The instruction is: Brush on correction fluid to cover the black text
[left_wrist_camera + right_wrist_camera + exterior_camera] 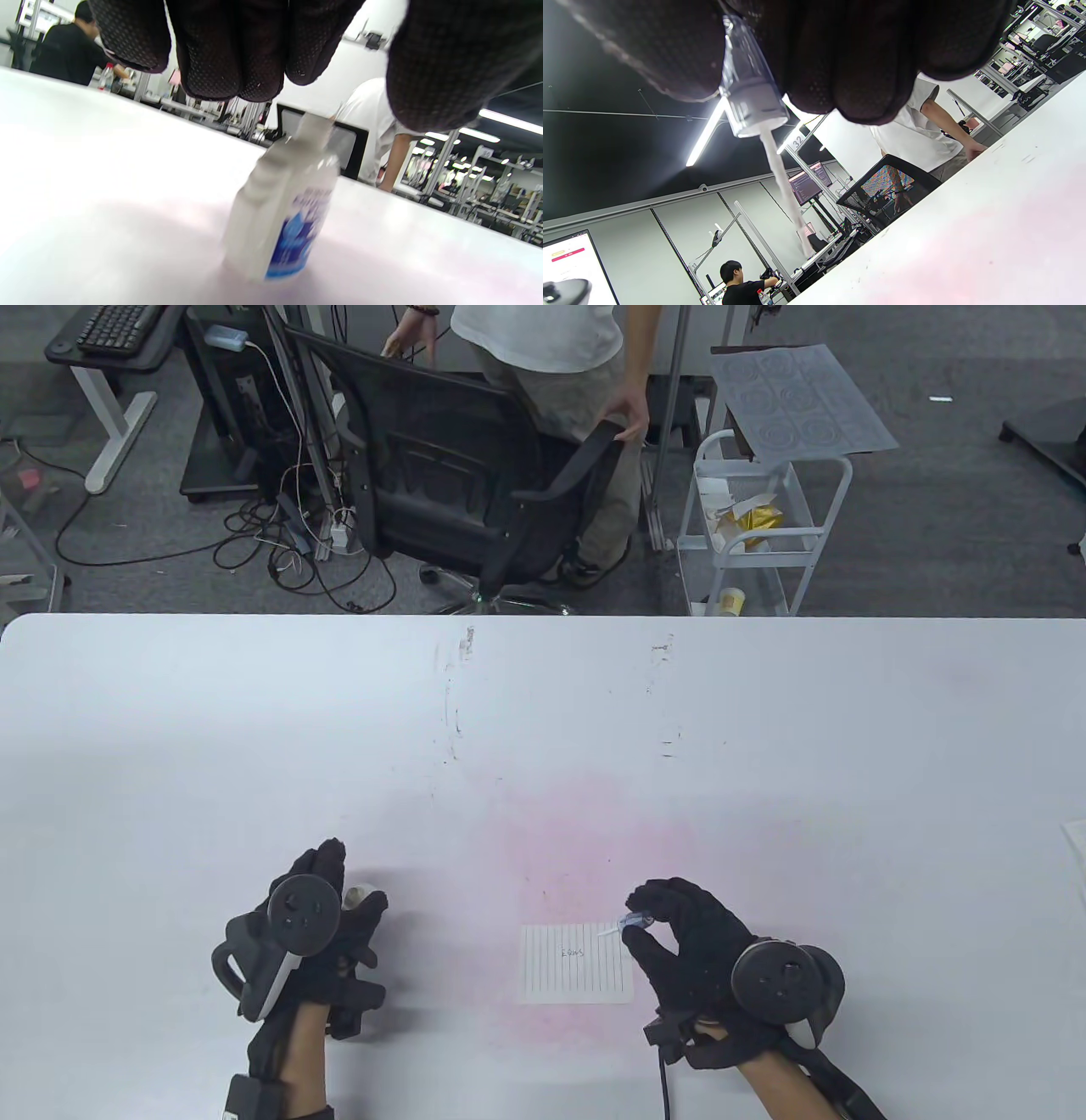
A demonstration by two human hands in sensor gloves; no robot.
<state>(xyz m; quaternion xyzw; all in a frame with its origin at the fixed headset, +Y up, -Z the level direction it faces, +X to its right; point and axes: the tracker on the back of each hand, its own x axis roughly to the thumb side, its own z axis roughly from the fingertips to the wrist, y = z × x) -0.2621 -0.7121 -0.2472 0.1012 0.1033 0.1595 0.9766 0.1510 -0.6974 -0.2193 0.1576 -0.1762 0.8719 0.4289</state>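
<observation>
A small lined paper (579, 976) with a short black word (573, 953) lies on the white table (543, 712). My right hand (653, 923) pinches the clear cap (746, 97) of the correction fluid. Its white brush stem (785, 186) points left, and the tip (606, 934) hovers just above the paper's top right corner. My left hand (352, 891) is at the white correction fluid bottle (284, 212), which stands uncapped on the table and is partly hidden in the table view (362, 892). In the left wrist view the fingertips (233, 63) and thumb hang above the bottle without touching it.
The table's front edge is just below both hands. A faint pink stain (594, 831) marks the table around the paper. Beyond the far edge stand a black office chair (458, 475), a person and a white trolley (764, 517).
</observation>
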